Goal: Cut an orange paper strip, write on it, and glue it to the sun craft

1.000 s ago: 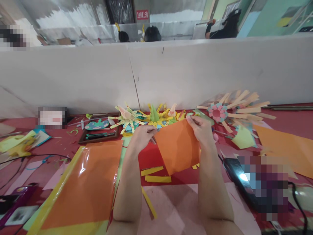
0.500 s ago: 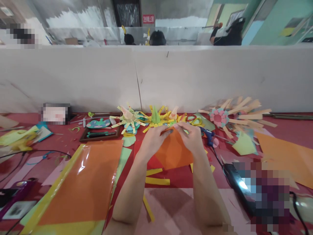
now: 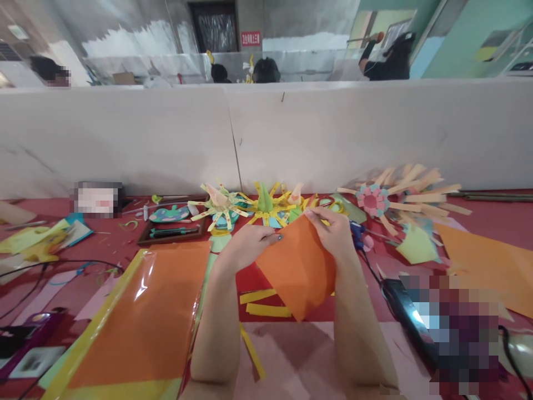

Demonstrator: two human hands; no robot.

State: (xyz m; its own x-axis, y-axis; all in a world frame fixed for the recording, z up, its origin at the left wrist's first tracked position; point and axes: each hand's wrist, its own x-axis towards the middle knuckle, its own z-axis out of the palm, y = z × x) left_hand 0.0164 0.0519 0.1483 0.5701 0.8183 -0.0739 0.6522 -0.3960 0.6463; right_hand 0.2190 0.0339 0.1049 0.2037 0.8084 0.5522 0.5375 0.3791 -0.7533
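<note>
The orange paper (image 3: 297, 272) hid part of the red sheet (image 3: 249, 278), the right edge cut off another orange sheet (image 3: 487, 258), and pixelation obscured much of a black device (image 3: 405, 312).

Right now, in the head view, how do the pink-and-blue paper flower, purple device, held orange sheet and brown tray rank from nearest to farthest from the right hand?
1. Orange sheet: touching, pinched by the right hand.
2. Pink-and-blue paper flower: to its right, slightly beyond.
3. Brown tray: left, past the left hand.
4. Purple device: far left, low in the view.
</note>
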